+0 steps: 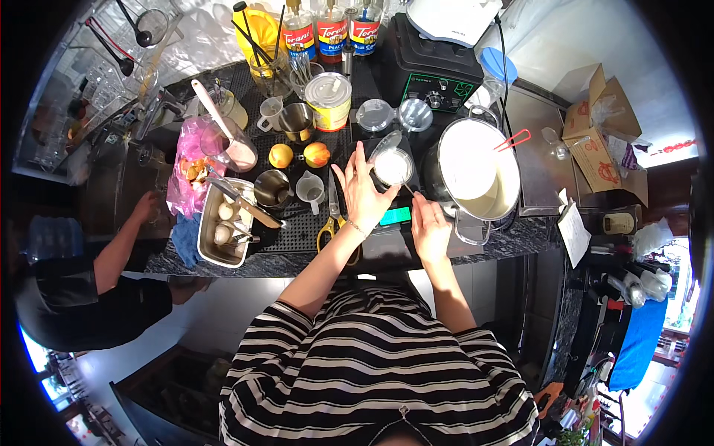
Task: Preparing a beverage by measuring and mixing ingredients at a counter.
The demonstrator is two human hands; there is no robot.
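A small clear round container (392, 167) of white contents stands on a dark kitchen scale (385, 214) with a lit display. Its clear lid (387, 143) is tilted up at the back. My left hand (363, 192) is at the container's left and front sides, fingers spread and thumb near the rim; whether it grips the container is unclear. Between the fingers of my right hand (432, 226) is a thin metal utensil (409, 189), its far end at the container's front rim. To the right stands a large metal pot (481, 207) with creamy white contents and a red-handled utensil (513, 140).
Yellow-handled scissors (332, 214), a small measuring jug (310, 190) and metal cups lie left. A tray of eggshells (224, 234) carries a knife (245, 205). Behind are two peaches (316, 155), a tin (328, 100) and a blender base (435, 72). Another person's arm (120, 240) is left.
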